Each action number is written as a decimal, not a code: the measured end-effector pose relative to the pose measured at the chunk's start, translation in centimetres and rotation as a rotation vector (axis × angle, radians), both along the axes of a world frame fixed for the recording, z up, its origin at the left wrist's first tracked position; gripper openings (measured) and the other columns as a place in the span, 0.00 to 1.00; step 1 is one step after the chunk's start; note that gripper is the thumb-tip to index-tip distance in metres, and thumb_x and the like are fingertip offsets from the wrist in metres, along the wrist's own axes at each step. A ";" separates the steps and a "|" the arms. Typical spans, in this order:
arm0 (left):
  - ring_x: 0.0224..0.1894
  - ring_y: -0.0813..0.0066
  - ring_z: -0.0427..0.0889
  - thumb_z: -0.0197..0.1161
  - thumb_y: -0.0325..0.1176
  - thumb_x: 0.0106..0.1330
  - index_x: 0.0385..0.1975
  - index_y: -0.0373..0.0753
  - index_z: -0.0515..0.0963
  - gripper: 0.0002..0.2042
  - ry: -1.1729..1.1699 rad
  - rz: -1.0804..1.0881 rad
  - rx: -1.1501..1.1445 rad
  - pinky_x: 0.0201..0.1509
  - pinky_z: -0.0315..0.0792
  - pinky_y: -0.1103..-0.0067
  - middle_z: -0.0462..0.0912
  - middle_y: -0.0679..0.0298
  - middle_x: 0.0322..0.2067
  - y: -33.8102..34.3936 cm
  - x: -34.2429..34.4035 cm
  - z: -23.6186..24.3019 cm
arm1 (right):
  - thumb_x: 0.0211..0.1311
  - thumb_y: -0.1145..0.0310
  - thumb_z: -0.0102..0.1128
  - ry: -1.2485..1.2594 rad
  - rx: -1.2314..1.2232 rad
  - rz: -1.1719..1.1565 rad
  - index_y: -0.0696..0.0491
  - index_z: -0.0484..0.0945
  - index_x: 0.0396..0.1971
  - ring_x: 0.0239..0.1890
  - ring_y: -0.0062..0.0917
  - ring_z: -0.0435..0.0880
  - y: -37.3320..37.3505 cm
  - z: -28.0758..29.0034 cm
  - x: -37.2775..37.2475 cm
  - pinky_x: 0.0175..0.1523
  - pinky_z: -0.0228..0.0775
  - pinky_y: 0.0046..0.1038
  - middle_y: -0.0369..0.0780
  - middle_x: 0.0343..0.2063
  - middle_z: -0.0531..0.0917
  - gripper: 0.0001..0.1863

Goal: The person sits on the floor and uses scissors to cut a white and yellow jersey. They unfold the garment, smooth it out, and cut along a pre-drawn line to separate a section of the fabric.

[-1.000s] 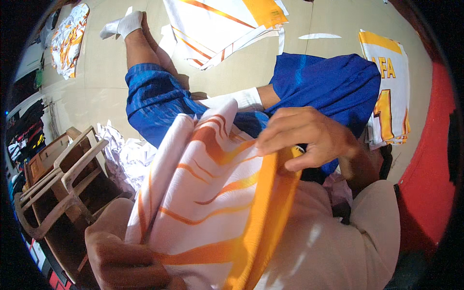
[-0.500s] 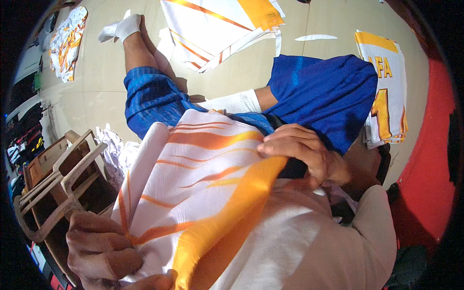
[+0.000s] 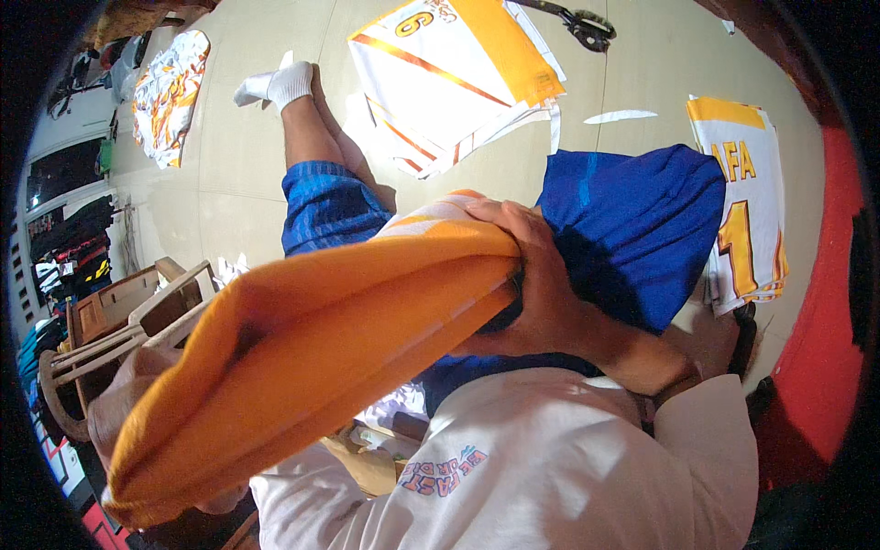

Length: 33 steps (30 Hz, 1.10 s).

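A white and orange piece of jersey fabric (image 3: 339, 316) is stretched across my lap from left to right, its orange side bulging towards me in long folds. My right hand (image 3: 541, 284) is closed on its right end, thumb below and fingers over the top. At the lower left my left hand (image 3: 128, 390) grips the other end; the fabric hides most of its fingers. My legs, in blue shorts (image 3: 623, 229), are spread on the floor around the work.
Stacked white and orange jersey panels (image 3: 431, 82) lie on the floor ahead, beside a dark-handled brush-like tool (image 3: 587, 30). More folded jerseys (image 3: 747, 211) rest at right by a red surface (image 3: 825, 302). A crumpled fabric pile (image 3: 171, 96) is far left; a wooden stool-like frame (image 3: 137, 321) stands at left.
The fabric has been lifted and turned, so its orange side now shows instead of the white patterned face. My right hand has closed round its edge. The view has shifted.
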<state>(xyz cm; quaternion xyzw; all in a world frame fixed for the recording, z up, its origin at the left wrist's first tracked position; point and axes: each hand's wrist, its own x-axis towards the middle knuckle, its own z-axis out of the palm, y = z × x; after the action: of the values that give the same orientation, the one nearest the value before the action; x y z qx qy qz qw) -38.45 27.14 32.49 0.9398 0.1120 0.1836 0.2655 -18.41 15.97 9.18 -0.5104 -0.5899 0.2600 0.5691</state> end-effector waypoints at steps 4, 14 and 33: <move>0.39 0.71 0.79 0.67 0.31 0.55 0.42 0.39 0.81 0.14 -0.081 0.090 0.054 0.46 0.73 0.74 0.81 0.62 0.36 0.6 -0.7 -0.9 | 0.30 0.50 0.83 -0.047 0.004 -0.168 0.59 0.50 0.68 0.58 0.48 0.70 1.7 -3.6 -0.3 0.64 0.57 0.48 0.50 0.56 0.73 0.66; 0.43 0.70 0.80 0.69 0.28 0.56 0.42 0.35 0.80 0.14 -0.228 0.345 0.167 0.50 0.73 0.73 0.82 0.59 0.40 2.6 -1.6 -0.8 | 0.40 0.54 0.79 0.061 -0.015 -0.156 0.58 0.51 0.69 0.55 0.47 0.73 5.5 -1.9 -3.6 0.62 0.62 0.42 0.50 0.54 0.74 0.59; 0.46 0.71 0.81 0.69 0.25 0.60 0.48 0.31 0.77 0.16 -0.576 0.637 -0.252 0.54 0.74 0.74 0.83 0.55 0.45 5.8 -1.1 -0.3 | 0.47 0.53 0.77 0.677 -0.024 0.071 0.57 0.71 0.50 0.40 0.18 0.81 7.1 1.8 7.8 0.44 0.76 0.21 0.37 0.38 0.80 0.35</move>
<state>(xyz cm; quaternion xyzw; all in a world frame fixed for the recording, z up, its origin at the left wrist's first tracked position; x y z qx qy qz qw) -39.58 32.92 32.15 0.7293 0.3391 0.4951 0.3287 -10.65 23.08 10.97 -0.3809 -0.3817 0.4412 0.7173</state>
